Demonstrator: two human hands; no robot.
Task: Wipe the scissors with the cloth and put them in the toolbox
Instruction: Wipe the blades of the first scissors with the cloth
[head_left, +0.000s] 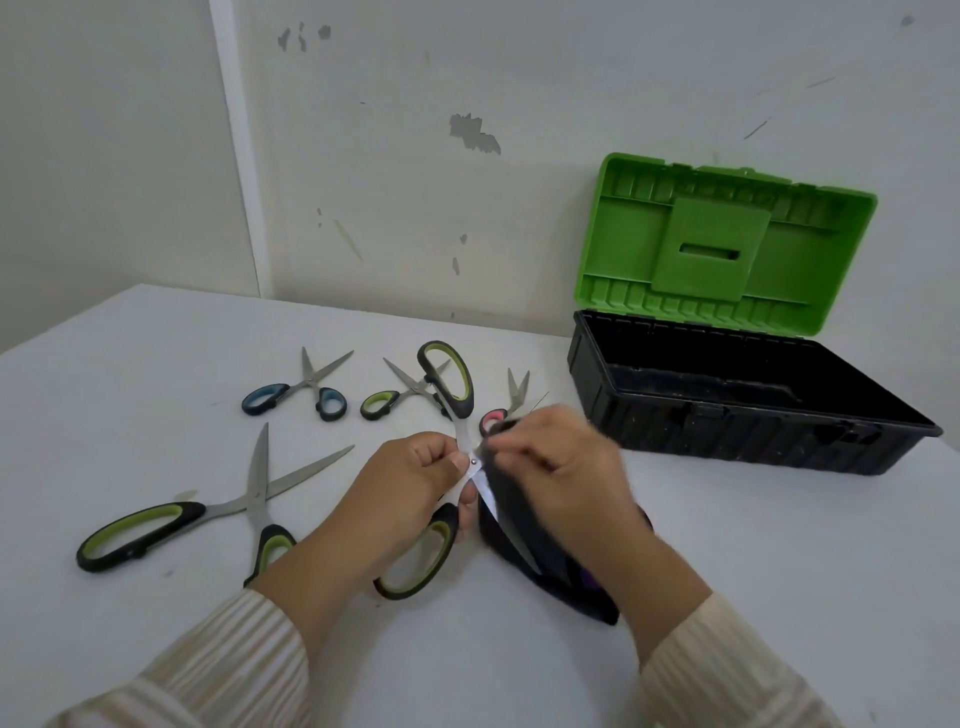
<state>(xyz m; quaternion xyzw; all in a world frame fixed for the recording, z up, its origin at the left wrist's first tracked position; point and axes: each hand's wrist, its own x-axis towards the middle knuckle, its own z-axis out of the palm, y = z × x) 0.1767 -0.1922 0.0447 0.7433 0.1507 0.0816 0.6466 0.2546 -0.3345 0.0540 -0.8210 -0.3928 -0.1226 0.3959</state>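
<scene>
Both hands are busy: your left hand (415, 483) pinches the open scissors (457, 467) at the pivot, your right hand (561, 467) clamps the cloth (545, 566) along one blade, toolbox (727, 405) beyond-right.

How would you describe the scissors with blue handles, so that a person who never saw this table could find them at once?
Start at the open toolbox with the green lid, at the table's right, and look left along the far row of small scissors. The blue-handled scissors are the leftmost in that row, lying open, blades towards the wall. All the other pairs have green or pink in the handles.
</scene>
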